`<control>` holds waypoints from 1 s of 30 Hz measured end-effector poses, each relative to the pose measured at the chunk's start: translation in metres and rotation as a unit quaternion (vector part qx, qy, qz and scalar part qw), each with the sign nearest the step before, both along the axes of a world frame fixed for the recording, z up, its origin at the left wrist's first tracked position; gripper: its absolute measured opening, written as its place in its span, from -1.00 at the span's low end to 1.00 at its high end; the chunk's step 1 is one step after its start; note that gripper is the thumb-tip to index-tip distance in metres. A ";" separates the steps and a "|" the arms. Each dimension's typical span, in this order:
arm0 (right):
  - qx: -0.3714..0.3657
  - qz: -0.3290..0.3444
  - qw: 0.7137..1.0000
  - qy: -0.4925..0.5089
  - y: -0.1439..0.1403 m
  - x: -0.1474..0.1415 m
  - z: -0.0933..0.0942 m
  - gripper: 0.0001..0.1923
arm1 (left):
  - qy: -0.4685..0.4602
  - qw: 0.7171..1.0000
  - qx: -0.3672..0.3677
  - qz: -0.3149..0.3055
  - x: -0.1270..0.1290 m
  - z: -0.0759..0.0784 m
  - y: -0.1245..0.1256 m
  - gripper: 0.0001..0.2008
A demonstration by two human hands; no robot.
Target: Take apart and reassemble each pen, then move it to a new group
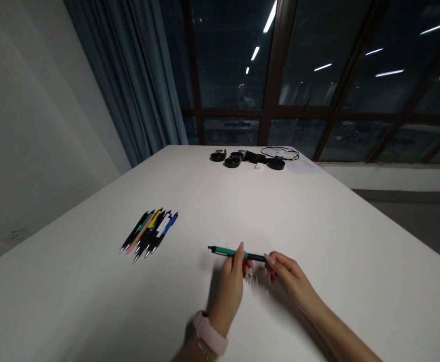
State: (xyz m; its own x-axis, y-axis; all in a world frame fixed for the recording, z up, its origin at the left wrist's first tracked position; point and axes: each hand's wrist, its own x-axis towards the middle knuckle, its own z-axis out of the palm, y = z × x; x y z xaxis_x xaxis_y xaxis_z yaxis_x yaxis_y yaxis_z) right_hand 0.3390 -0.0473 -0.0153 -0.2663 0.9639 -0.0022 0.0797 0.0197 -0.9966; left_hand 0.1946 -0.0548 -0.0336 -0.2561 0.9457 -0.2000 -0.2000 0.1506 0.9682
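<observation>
A green and black pen (237, 253) lies level between both hands, just above the white table (336, 241). The left hand (232, 284) pinches its middle, thumb and fingertips (240, 248) closed round the barrel, so the green part juts out leftward beyond those fingers. The right hand (289, 276) pinches the black end with its fingertips (269, 259); the pen runs leftward from them. A pink wristband (210, 334) sits on the left wrist. Well to the left of the left fingers lies a row of pens (150, 234), side by side. Far beyond both hands, near the table's far edge, sit black round items and a cable (257, 158).
</observation>
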 end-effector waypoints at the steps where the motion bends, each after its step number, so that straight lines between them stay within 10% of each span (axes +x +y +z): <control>1: 0.002 0.000 1.000 -0.005 0.000 0.001 0.000 -0.42 | -0.002 1.000 -0.002 -0.001 0.001 0.001 0.000 -0.43; 21: 0.017 -0.101 0.994 -0.043 0.000 -0.004 -0.001 -0.41 | 0.015 0.999 0.011 -0.041 0.003 0.000 -0.005 -0.43; 30: 0.013 0.010 1.000 -0.026 -0.004 0.004 0.006 -0.39 | 0.024 0.999 0.001 -0.025 0.001 0.000 -0.005 -0.44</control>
State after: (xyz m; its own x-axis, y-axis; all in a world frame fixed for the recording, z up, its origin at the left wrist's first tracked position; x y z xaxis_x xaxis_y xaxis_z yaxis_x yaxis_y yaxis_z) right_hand 0.3425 -0.0509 -0.0094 -0.2851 0.9585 0.0079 0.1300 0.0469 -0.9904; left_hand 0.1958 -0.0593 -0.0337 -0.2175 0.9581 -0.1864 -0.1448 0.1572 0.9769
